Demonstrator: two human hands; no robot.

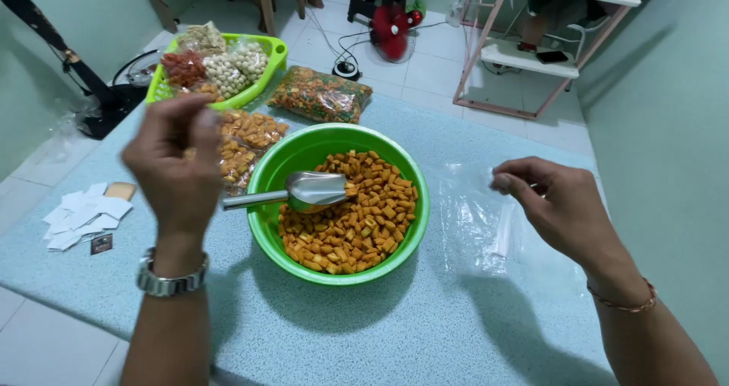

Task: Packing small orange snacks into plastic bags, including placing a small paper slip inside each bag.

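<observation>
A green bowl (267,175) in the middle of the pale blue table holds small orange snack pieces (357,219). A metal scoop (311,190) lies in it, with its handle over the left rim. My left hand (176,170) is raised left of the bowl. I see its back, with the fingers curled together and nothing visible in them. A metal watch is on that wrist. My right hand (558,204) pinches the top edge of a clear plastic bag (474,223), which lies flat on the table right of the bowl.
Behind the bowl lie packed snack bags (250,132), a bag of mixed green and orange snacks (320,94) and a green basket (277,52) of more bags. White paper slips (83,215) lie at the left. A red fan (391,31) and a pink shelf rack (531,56) stand on the floor beyond.
</observation>
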